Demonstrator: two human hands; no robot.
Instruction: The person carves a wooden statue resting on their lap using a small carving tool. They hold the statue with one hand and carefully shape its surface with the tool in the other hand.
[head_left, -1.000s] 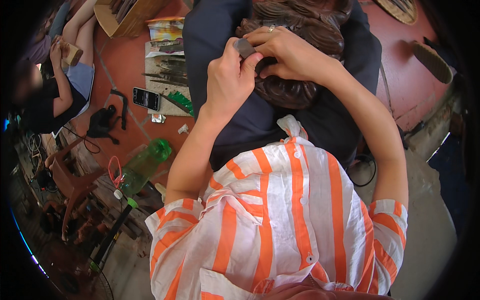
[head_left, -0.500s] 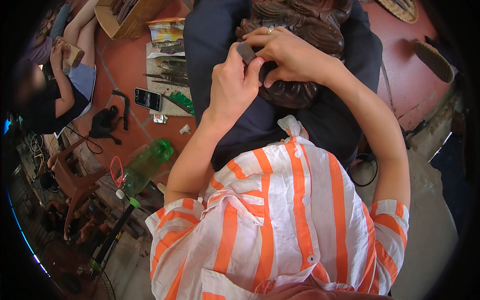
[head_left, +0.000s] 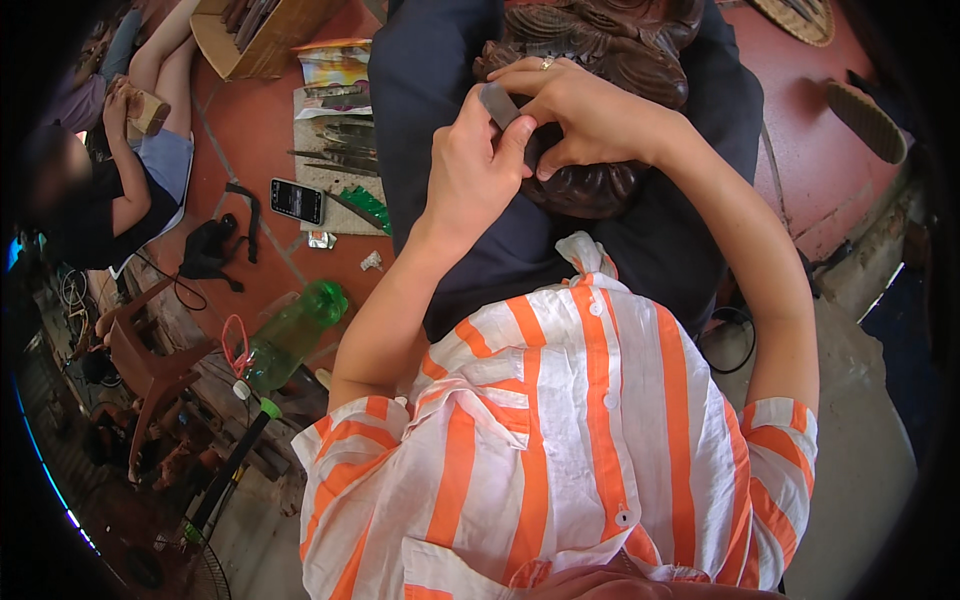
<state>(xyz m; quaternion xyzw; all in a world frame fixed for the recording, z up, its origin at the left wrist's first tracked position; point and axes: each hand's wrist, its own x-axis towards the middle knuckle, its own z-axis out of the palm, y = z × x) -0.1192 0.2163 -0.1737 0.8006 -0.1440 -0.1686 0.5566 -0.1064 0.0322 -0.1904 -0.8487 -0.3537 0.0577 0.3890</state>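
A dark brown wooden carving (head_left: 590,190) with deep wavy grooves rests in my lap, between my thighs. My left hand (head_left: 470,165) is closed, pinching a small flat grey rectangular piece (head_left: 499,105) that looks like folded sandpaper between thumb and fingers against the carving. Curled over the carving from the other side is my right hand (head_left: 600,110), with a ring on one finger. Its thumb lies close to my left thumb, and its fingertips reach toward the grey piece. The spot beneath both hands is mostly hidden.
Left of my leg, several carving tools (head_left: 345,145) lie on a mat near a phone (head_left: 297,201). Closer in are a green plastic bottle (head_left: 295,335) and a brown chair (head_left: 150,350). Another person (head_left: 130,170) sits at far left holding a wooden block (head_left: 150,112). A sandal (head_left: 866,122) lies at right.
My left hand and the grey piece have shifted slightly to the right, and the piece has tilted to catch more light. My right hand has moved only a little.
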